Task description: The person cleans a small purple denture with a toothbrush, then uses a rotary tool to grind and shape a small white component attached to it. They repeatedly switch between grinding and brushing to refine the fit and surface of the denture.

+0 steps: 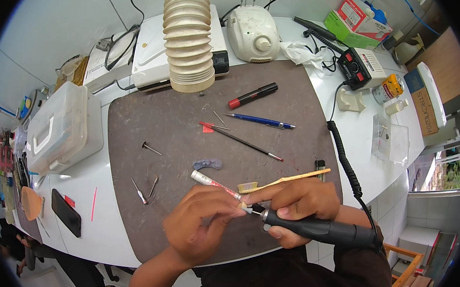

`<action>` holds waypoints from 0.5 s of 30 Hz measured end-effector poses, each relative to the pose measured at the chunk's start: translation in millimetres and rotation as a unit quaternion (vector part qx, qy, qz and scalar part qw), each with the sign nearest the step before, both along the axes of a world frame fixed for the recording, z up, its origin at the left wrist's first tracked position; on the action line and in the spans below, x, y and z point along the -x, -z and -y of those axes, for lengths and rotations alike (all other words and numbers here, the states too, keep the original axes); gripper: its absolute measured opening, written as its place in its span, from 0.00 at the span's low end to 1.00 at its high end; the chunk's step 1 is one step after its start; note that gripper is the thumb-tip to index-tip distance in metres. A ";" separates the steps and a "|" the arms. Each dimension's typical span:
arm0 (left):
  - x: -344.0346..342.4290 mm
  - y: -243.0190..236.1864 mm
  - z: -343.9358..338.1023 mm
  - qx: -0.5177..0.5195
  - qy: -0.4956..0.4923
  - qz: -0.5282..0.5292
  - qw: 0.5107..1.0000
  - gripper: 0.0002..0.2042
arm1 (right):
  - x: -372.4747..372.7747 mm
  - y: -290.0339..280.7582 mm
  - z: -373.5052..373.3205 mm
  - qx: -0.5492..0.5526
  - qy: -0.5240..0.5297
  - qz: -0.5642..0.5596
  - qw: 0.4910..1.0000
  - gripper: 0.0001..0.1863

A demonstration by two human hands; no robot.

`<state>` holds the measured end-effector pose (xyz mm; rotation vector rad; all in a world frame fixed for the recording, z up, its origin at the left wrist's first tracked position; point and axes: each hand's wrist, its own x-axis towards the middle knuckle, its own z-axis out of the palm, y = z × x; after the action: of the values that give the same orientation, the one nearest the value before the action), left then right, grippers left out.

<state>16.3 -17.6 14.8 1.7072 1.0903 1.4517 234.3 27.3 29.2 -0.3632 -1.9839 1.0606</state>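
Observation:
My right hand point(308, 202) is wrapped round a black rotary handpiece point(336, 232) with a coiled cord. A small grey grinding tip point(247, 210) sits at its end. Between the fingertips of my left hand point(197, 224) is a tiny cream tooth-like piece point(243, 205), held at the tip; whether they touch is too small to tell. Just beyond my hands lie a white-and-red tube point(211, 181), a toothbrush point(291, 178) and a grey-blue arch-shaped dental piece point(207, 164). Rotary bits point(140, 191) lie to the left. Farther off are a thin brush point(248, 143), a blue mechanical pencil point(261, 120) and a marker point(252, 95).
A ribbed hose point(189, 39) hangs over the brown mat's point(151, 122) far edge. A clear plastic case point(66, 126) and a phone point(66, 212) stand left. At right are the control box point(360, 67), its coiled cord point(346, 157) and a clear box point(390, 141).

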 end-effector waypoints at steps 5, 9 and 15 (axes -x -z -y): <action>1.3 -2.5 0.6 0.106 0.040 0.105 0.988 0.09 | -2.3 5.7 2.1 0.057 -0.017 -0.061 0.996 0.24; 2.5 1.7 -2.1 0.064 0.057 0.089 0.992 0.09 | 0.8 5.9 2.9 0.039 -0.008 -0.088 0.995 0.24; 1.9 1.3 -2.8 0.010 0.046 0.040 0.998 0.10 | -0.8 3.1 1.5 0.019 0.023 -0.086 0.996 0.21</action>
<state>14.4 -14.7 13.5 1.6489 0.9683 1.4353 235.1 25.8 26.0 -0.3242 -1.7977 1.0656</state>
